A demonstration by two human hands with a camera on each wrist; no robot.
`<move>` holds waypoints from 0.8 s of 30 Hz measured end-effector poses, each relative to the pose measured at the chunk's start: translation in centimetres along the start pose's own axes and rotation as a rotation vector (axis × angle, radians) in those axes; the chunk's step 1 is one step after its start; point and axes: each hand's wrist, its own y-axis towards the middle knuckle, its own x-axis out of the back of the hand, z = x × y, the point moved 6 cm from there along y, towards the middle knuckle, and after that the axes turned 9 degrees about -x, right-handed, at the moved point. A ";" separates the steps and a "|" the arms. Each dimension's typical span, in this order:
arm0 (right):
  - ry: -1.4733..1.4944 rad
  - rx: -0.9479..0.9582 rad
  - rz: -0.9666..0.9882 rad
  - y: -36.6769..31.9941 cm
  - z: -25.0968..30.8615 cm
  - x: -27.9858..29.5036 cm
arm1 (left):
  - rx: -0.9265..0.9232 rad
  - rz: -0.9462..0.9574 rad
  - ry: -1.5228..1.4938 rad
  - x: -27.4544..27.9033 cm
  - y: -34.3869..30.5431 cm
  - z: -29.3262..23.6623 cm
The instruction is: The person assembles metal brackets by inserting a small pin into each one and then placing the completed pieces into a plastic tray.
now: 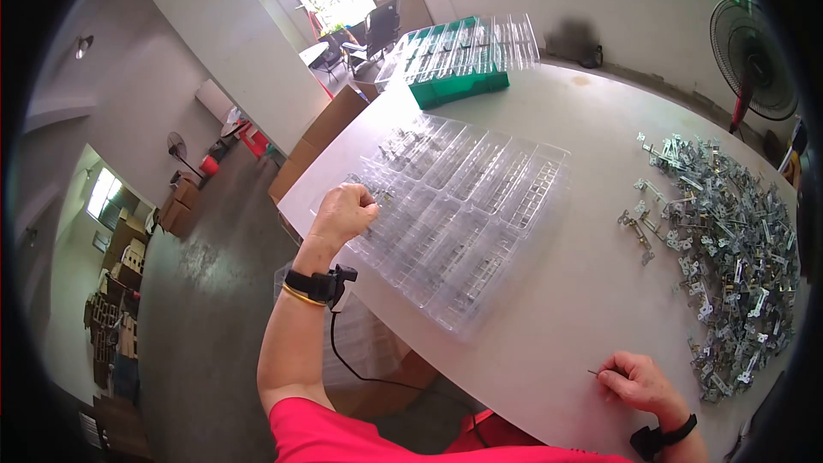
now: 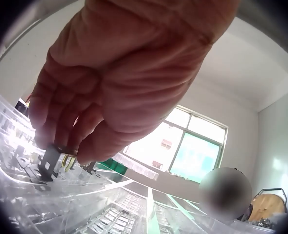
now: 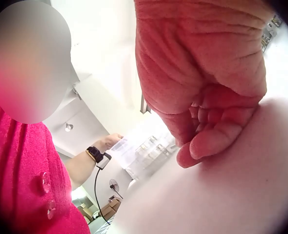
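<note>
My left hand (image 1: 345,210) is over the near left corner of a clear plastic compartment tray (image 1: 480,214). In the left wrist view its fingertips pinch a small metal bracket (image 2: 50,163) with a slot in it, low over other metal pieces in the tray. Rows of metal parts fill several of the compartments. My right hand (image 1: 636,381) is at the table's front edge, away from the tray. Between its thumb and forefinger it pinches a thin dark pin (image 1: 593,371), which is hidden in the right wrist view.
A large heap of loose metal brackets (image 1: 737,266) covers the right side of the white table (image 1: 557,309). At the back, more clear trays lie on a green crate (image 1: 459,88). A cable (image 1: 369,377) hangs from the left wrist camera. A standing fan (image 1: 754,60) is beyond the heap.
</note>
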 end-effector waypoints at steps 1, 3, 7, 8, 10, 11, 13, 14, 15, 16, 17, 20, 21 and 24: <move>0.008 0.002 0.005 0.1 -0.2 0.0 | 0.001 0.002 -0.002 -0.2 0.1 0.1; 0.017 0.003 0.010 0.2 -0.3 -0.1 | -0.022 0.013 0.014 -0.5 0.2 0.1; 0.004 0.023 -0.002 0.0 -0.1 0.0 | -0.017 0.047 0.022 -0.7 0.2 -0.6; -0.009 0.032 0.001 -0.1 -0.1 -0.1 | -0.009 0.072 0.035 -0.9 0.1 -0.7; -0.008 0.041 -0.004 -0.1 -0.1 0.0 | -0.002 0.097 0.049 -1.0 0.1 -1.0; -0.010 0.048 -0.007 -0.2 -0.2 -0.1 | 0.011 0.102 0.051 -1.2 0.1 -1.0; -0.024 0.051 -0.010 -0.2 -0.2 -0.1 | 0.020 0.111 0.051 -1.7 0.1 -0.9; -0.041 0.055 -0.013 -0.3 -0.1 0.0 | 0.014 0.104 0.077 -2.0 0.2 -0.7; -0.038 0.052 -0.018 -0.4 0.0 0.0 | 0.006 0.096 0.103 -2.1 0.4 -0.6; -0.073 0.060 -0.020 -0.4 0.1 0.0 | -0.001 0.099 0.101 -2.1 0.4 -0.7; -0.105 0.067 -0.022 -0.5 0.2 0.0 | -0.009 0.087 0.164 -2.0 0.4 -0.9; -0.108 0.147 -0.025 0.0 -0.6 -0.1 | -0.038 0.057 0.267 -1.5 0.2 -1.7; -0.079 0.119 -0.051 -0.1 -0.9 0.2 | -0.044 0.027 0.305 -1.1 0.3 -2.6; -0.208 0.220 -0.074 -0.9 0.4 0.4 | -0.191 -0.059 0.238 0.7 -0.4 -7.7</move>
